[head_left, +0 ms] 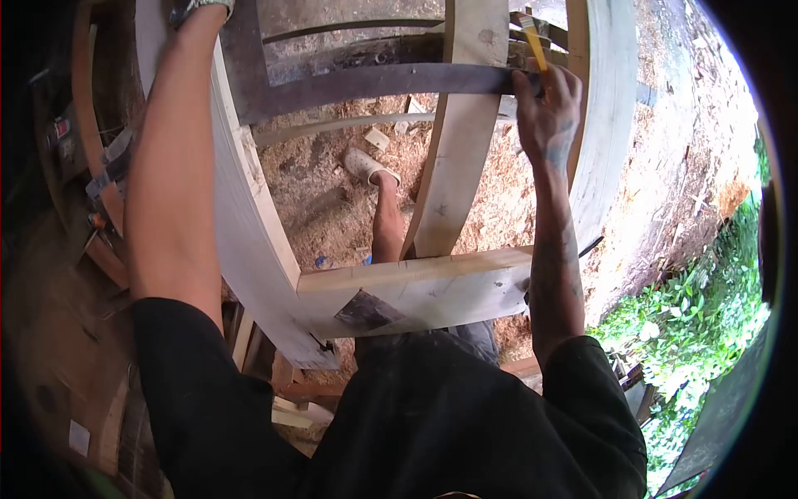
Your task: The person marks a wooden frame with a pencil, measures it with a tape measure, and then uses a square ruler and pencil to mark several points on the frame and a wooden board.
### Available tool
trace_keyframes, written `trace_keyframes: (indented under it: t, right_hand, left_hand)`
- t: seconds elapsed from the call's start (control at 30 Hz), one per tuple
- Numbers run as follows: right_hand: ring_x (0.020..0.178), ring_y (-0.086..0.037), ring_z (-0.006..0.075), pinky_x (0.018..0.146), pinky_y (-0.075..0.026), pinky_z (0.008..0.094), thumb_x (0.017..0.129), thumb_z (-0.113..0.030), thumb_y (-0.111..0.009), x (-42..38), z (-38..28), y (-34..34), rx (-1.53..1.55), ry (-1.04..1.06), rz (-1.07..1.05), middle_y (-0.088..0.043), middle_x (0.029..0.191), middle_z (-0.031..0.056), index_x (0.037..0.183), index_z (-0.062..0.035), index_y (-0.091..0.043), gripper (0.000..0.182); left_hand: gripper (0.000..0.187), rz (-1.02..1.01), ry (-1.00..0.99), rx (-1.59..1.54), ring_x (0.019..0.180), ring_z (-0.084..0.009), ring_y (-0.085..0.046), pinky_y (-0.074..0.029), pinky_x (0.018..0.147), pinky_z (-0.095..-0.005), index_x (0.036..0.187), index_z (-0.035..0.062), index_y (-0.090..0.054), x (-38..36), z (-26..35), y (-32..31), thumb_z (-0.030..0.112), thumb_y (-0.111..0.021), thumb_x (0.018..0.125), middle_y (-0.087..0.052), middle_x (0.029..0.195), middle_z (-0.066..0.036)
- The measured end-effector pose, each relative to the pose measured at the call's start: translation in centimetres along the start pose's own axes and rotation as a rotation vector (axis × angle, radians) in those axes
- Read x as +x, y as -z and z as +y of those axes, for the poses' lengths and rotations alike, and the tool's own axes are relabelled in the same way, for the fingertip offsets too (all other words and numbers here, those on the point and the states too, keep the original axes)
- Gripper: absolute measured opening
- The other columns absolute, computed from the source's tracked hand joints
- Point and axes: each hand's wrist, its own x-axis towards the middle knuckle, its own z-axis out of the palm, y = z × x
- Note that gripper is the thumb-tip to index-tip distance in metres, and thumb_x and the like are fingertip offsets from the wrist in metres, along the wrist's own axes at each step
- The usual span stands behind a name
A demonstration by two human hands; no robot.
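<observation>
My left forearm reaches up along the left side beam, with a band at the wrist; the hand lies beyond the top edge. My right hand is closed on a slim yellow tool with a pale tip, perhaps a pencil or brush. Its fingers also touch or lie beside the end of a large dark L-shaped square. The square spans the timber frame, crossing over the middle board. Its wide leg runs up near the left beam.
A cross board with a dark diamond-shaped mark lies right before my body. The right beam flanks my right arm. Wood shavings and offcuts cover the ground around my clog. Green plants grow at the right.
</observation>
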Motion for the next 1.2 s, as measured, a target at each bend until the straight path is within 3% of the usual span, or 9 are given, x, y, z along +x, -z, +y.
trace_keyframes:
  t: [0.2,0.3,0.33,0.43,0.63,0.7,0.93,1.0,1.2]
  right_hand:
    - [0.096,-0.065,0.0363,0.084,-0.052,0.0456,0.094,-0.02,-0.067,1.1,-0.7,1.3,-0.096,0.055,-0.212,-0.069,0.106,0.0091,0.105,-0.0127,-0.072,0.014]
    - [0.097,-0.066,0.0364,0.083,-0.051,0.0478,0.094,-0.017,-0.065,1.8,0.2,1.4,-0.108,0.056,-0.299,-0.068,0.102,0.0096,0.099,-0.0116,-0.069,0.008]
    - [0.093,-0.066,0.0359,0.079,-0.051,0.0461,0.092,-0.011,-0.065,1.8,-0.2,1.7,-0.057,0.092,-0.249,-0.066,0.095,0.0119,0.095,-0.0082,-0.068,0.005]
    - [0.087,-0.065,0.035,0.075,-0.052,0.0453,0.092,-0.01,-0.064,0.9,-0.3,3.6,-0.073,0.155,-0.242,-0.065,0.092,0.0107,0.089,-0.0097,-0.068,0.004]
    - [0.08,-0.06,0.0288,0.071,-0.049,0.0418,0.088,-0.01,-0.068,-7.2,-5.4,16.0,-0.004,0.102,-0.264,-0.062,0.08,0.0059,0.083,-0.0115,-0.068,0.005]
    - [0.076,-0.056,0.0288,0.067,-0.046,0.0417,0.088,-0.008,-0.065,-10.9,-6.0,20.5,0.062,0.166,-0.28,-0.06,0.077,0.0068,0.081,-0.0097,-0.064,0.007]
    - [0.086,-0.057,0.0271,0.069,-0.047,0.0385,0.081,-0.008,-0.068,-23.0,-1.9,33.1,0.323,0.347,-0.426,-0.061,0.082,0.0044,0.084,-0.012,-0.066,0.006]
    - [0.09,-0.058,0.0263,0.07,-0.048,0.0376,0.08,-0.009,-0.068,-25.8,1.5,36.8,0.314,0.354,-0.614,-0.062,0.086,0.0043,0.085,-0.0122,-0.065,0.007]
    - [0.081,-0.057,0.0278,0.072,-0.051,0.0389,0.078,-0.011,-0.072,-30.2,14.5,50.1,0.292,0.466,-0.519,-0.061,0.079,0.0056,0.084,-0.0101,-0.066,0.008]
  left_hand:
    - [0.078,-0.045,0.024,-0.071,0.155,-0.0367,-0.023,-0.019,0.122,-0.066,0.154,0.0061,-0.043,-0.5,0.5,1.2,0.028,-0.069,0.084,-0.031,0.166,-0.015]
    - [0.085,0.343,-0.314,-0.154,0.147,-0.045,-0.035,-0.03,0.109,-0.0757,0.152,0.0156,-0.049,3.5,-4.7,-7.9,0.048,-0.072,0.077,-0.043,0.16,-0.017]
    - [0.085,0.293,-0.285,-0.094,0.148,-0.0448,-0.034,-0.028,0.11,-0.0759,0.152,0.0143,-0.049,3.0,-4.3,-7.6,0.046,-0.073,0.076,-0.042,0.16,-0.017]
    - [0.091,0.063,-0.195,-0.018,0.15,-0.043,-0.032,-0.021,0.114,-0.0765,0.156,0.0142,-0.041,1.3,-2.9,-4.1,0.035,-0.072,0.073,-0.03,0.167,-0.016]
    - [0.088,-0.035,-0.265,-0.449,0.144,-0.051,-0.036,-0.039,0.118,-0.0434,0.155,0.0095,-0.034,-7.4,-2.3,9.3,0.006,-0.064,0.073,-0.03,0.16,-0.034]
    - [0.089,0.143,-0.395,-0.443,0.143,-0.047,-0.041,-0.042,0.115,-0.0471,0.155,0.0097,-0.037,-11.2,-3.8,12.8,0.007,-0.066,0.072,-0.032,0.159,-0.034]
    - [0.08,0.215,-0.357,-0.275,0.144,-0.0422,-0.044,-0.041,0.117,-0.0461,0.15,0.0063,-0.051,-29.0,-2.8,33.5,-0.001,-0.063,0.07,-0.042,0.158,-0.024]
    - [0.08,0.248,-0.328,-0.198,0.144,-0.0427,-0.043,-0.04,0.117,-0.0478,0.149,0.0062,-0.052,-34.3,-0.1,37.5,-0.001,-0.063,0.07,-0.043,0.158,-0.023]
    - [0.078,0.287,-0.181,-0.203,0.143,-0.0423,-0.042,-0.037,0.118,-0.0519,0.15,0.0079,-0.052,-51.7,11.5,41.3,0.001,-0.065,0.074,-0.043,0.155,-0.021]
